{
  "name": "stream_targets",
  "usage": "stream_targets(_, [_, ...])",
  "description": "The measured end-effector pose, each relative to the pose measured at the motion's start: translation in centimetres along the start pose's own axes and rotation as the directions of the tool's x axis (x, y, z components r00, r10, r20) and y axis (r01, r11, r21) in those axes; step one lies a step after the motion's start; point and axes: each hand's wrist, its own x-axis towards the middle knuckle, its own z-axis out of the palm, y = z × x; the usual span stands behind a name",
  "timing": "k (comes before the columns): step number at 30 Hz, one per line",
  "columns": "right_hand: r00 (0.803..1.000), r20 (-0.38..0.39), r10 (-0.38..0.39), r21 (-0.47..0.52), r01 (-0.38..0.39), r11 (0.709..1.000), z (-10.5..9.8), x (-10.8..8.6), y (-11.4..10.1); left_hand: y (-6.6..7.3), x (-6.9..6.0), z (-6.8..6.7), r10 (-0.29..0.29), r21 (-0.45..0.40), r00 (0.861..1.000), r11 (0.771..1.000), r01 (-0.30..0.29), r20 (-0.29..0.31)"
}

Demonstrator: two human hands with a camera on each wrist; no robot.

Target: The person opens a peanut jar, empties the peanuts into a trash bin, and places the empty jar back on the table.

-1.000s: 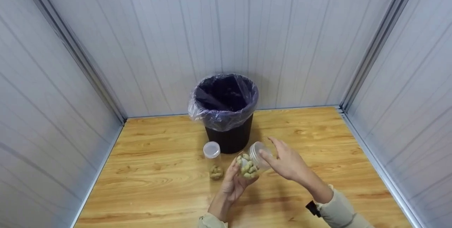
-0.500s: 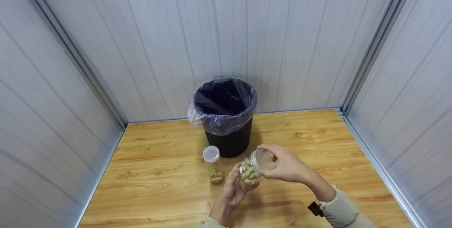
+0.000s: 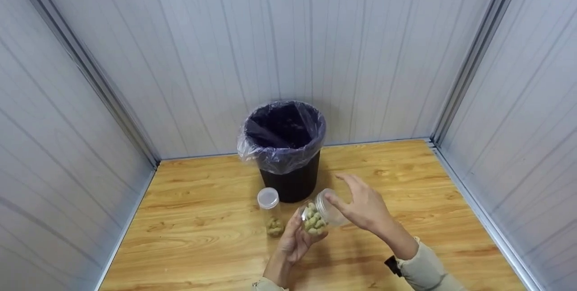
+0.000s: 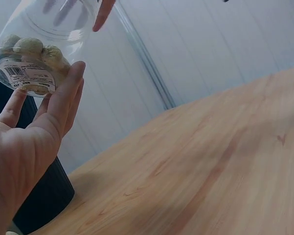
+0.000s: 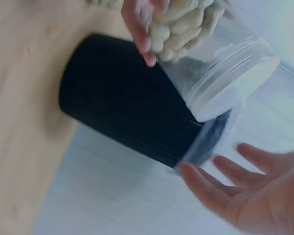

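Note:
My left hand grips a clear plastic jar from below. The jar tilts to the right, with peanuts in their shells gathered in its lower part. A white label shows on its base in the left wrist view. On its mouth sits a translucent screw lid. My right hand is beside that lid, its fingers spread and apart from it in the right wrist view. Left of the held jar, a second clear jar stands upright with its lid on and peanuts at the bottom.
Behind the jars stands a black bin, lined with a clear plastic bag folded over its rim. The wooden tabletop is bounded by pale panel walls at the back and both sides.
Half a second ago my right fingers were around the lid; now they have spread and come off it. The left hand keeps its grip on the jar. The head view has shifted slightly.

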Motion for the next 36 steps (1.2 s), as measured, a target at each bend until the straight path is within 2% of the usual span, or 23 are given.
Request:
stream_targets(3, [0.993,0.039,0.108,-0.137,-0.102,0.985,0.1,0.2,-1.0,0.0,0.1,0.1,0.004,-0.007,1.0,1.0,-0.004,0.006])
stream_targets(6, [0.98,0.093,0.175,-0.212,-0.152,0.965,0.2,0.2,-1.7,0.0,0.1,0.1,0.007,-0.005,1.0,1.0,-0.007,0.011])
stream_targets(8, [0.974,0.121,0.192,-0.219,-0.162,0.962,0.3,0.2,-1.9,0.0,0.0,0.0,0.003,0.0,1.0,1.0,-0.003,0.008])
stream_targets(10, [0.969,0.166,0.181,-0.181,-0.15,0.972,0.2,0.2,-1.8,0.0,-0.2,0.0,-0.003,0.005,1.0,1.0,0.003,0.001])
stream_targets(12, [0.967,0.227,0.114,-0.101,-0.093,0.991,0.0,0.1,-1.4,-0.1,-0.4,-0.2,-0.008,0.008,1.0,1.0,0.008,-0.004])
stream_targets(14, [0.957,0.289,0.002,0.015,-0.006,1.0,-0.3,-0.1,-0.7,-0.2,-0.6,-0.3,-0.014,0.003,1.0,1.0,0.014,-0.004])
stream_targets(18, [0.907,0.358,-0.221,0.213,0.151,0.965,-0.5,-0.5,0.5,-0.3,-1.0,-0.4,-0.032,-0.003,0.999,0.999,0.032,-0.007])
stream_targets(20, [0.891,0.37,-0.262,0.263,0.17,0.95,-0.3,-0.6,0.8,-0.2,-1.1,-0.4,-0.039,-0.005,0.999,0.999,0.039,-0.02])
stream_targets(21, [0.892,0.37,-0.257,0.277,0.158,0.948,-0.2,-0.6,0.8,-0.1,-1.1,-0.4,-0.039,-0.01,0.999,0.999,0.039,-0.025])
stream_targets(23, [0.912,0.352,-0.21,0.284,0.11,0.953,0.1,-0.6,0.7,0.0,-1.0,-0.4,-0.041,-0.018,0.998,0.999,0.04,-0.04])
stream_targets(25, [0.944,0.308,-0.119,0.262,0.036,0.964,0.3,-0.5,0.3,0.2,-0.9,-0.3,-0.042,-0.013,0.998,0.999,0.042,-0.047])
stream_targets(28, [0.978,0.207,0.028,0.151,-0.06,0.987,0.6,-0.3,-0.4,0.3,-0.7,-0.3,-0.037,0.002,0.998,0.999,0.037,-0.047])
stream_targets(32, [0.979,0.133,0.153,-0.028,-0.151,0.988,0.8,-0.3,-1.1,0.3,-0.8,-0.4,-0.024,0.014,0.999,1.0,0.025,-0.043])
stream_targets(36, [0.967,0.147,0.207,-0.076,-0.198,0.977,1.0,-0.3,-1.3,0.3,-1.0,-0.6,-0.016,0.027,0.998,0.999,0.017,-0.054])
